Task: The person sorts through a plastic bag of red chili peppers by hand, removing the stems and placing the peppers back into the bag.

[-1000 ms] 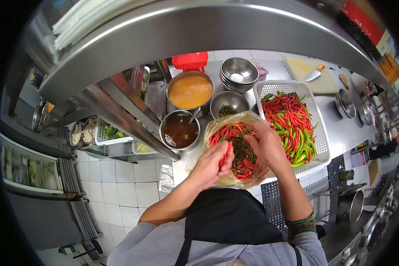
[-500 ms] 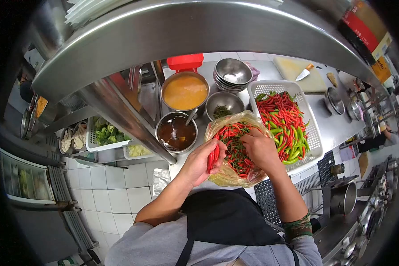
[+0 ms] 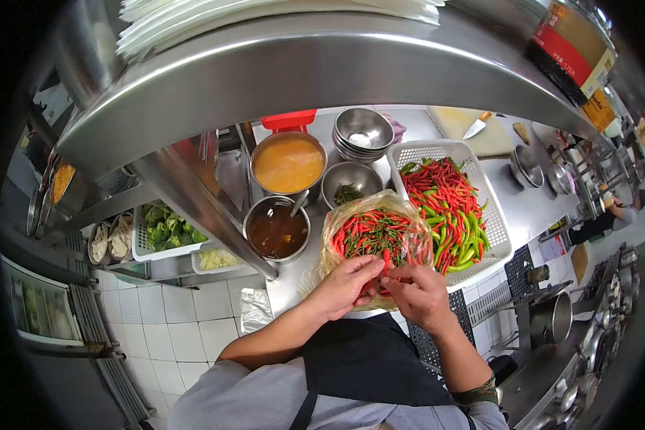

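Note:
Just over the near edge of an open plastic bag (image 3: pixel 330 247), my two hands meet. My left hand (image 3: pixel 342 288) is closed around red chili peppers (image 3: pixel 386 261), one sticking up past the thumb. Beside it, my right hand (image 3: pixel 423 297) pinches at the same spot, its fingertips on a red chili; the exact grip is partly hidden. Inside the bag lie many red chilies with green stems (image 3: pixel 376 228). Close by on the right, a white perforated basket (image 3: pixel 507 240) holds red and green chilies (image 3: pixel 455 204). A steel bowl (image 3: pixel 371 175) behind the bag contains dark green bits.
Left of the bag stand a pot of orange liquid (image 3: pixel 289 163) and a pot of brown sauce (image 3: pixel 276 229) with a ladle. Stacked steel bowls (image 3: pixel 364 130) and a knife (image 3: pixel 474 127) on a cutting board (image 3: pixel 444 122) sit farther back. A steel shelf (image 3: pixel 322 64) spans overhead.
My right hand has come out of the bag toward me and now meets my left hand. The left hand has shifted right and down, still with red chilies. The view has tilted slightly.

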Motion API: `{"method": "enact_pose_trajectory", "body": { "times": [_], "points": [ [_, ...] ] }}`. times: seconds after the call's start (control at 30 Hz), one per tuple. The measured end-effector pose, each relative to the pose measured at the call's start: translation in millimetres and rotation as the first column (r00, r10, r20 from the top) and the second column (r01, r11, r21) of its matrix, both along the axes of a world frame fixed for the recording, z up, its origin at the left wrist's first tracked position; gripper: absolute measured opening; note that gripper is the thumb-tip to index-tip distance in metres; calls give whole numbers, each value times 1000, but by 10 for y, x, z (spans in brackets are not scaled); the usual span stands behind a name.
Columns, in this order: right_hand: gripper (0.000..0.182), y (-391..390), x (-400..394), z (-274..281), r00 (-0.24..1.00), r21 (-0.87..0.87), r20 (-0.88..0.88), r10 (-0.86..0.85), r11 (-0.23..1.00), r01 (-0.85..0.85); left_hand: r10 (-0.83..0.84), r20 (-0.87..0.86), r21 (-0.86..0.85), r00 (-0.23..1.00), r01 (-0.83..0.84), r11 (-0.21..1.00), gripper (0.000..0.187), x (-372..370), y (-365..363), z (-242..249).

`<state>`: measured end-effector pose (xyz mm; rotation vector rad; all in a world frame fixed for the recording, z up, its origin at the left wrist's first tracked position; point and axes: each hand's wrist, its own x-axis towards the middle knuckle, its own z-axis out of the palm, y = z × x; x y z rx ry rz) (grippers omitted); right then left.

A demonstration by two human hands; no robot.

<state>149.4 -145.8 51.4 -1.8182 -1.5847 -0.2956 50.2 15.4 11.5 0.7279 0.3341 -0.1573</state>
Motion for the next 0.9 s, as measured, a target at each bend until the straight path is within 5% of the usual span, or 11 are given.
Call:
{"method": "enact_pose_trajectory", "body": {
  "times": [0.1, 0.13, 0.23, 0.3, 0.33, 0.47, 0.53, 0.57, 0.9],
  "points": [
    [9, -34, -2, -50, 989, -1, -138, 58, 998, -59, -23, -2, 47, 1000, 23, 999, 19, 13, -39, -44],
    [8, -59, -3, -111, 936, -4, -352, -22, 1000, 22, -34, 1, 62, 999, 34, 998, 19, -2, -32, -78],
    [9, -98, 66, -207, 512, -67, -850, -124, 989, 129, -114, 64, 200, 991, 99, 975, 19, -42, -22, -122],
    [11, -54, 157, -160, 95, -55, -994, -60, 997, 53, -185, 84, 221, 979, 162, 962, 20, -68, -27, -139],
    [9, -60, 154, -184, 58, -58, -997, -60, 998, 24, -215, 84, 181, 973, 197, 964, 21, -83, -33, -136],
    [10, -22, 125, -254, 152, -38, -988, -31, 998, -42, -199, 34, 43, 979, 198, 979, 22, -86, -100, -43],
    [10, 71, 80, -183, 799, -110, -574, -181, 984, 144, -169, 15, -57, 986, 169, 984, 23, -71, -108, -74],
    [11, 111, 73, -153, 944, -84, -209, -255, 966, 243, -161, 9, -121, 987, 161, 979, 24, -52, -103, -123],
    [14, 471, 737, -291, 940, -340, -51, -336, 891, 300, 16, -15, -209, 1000, -19, 978, 28, -35, 90, -87]
  ]
}}
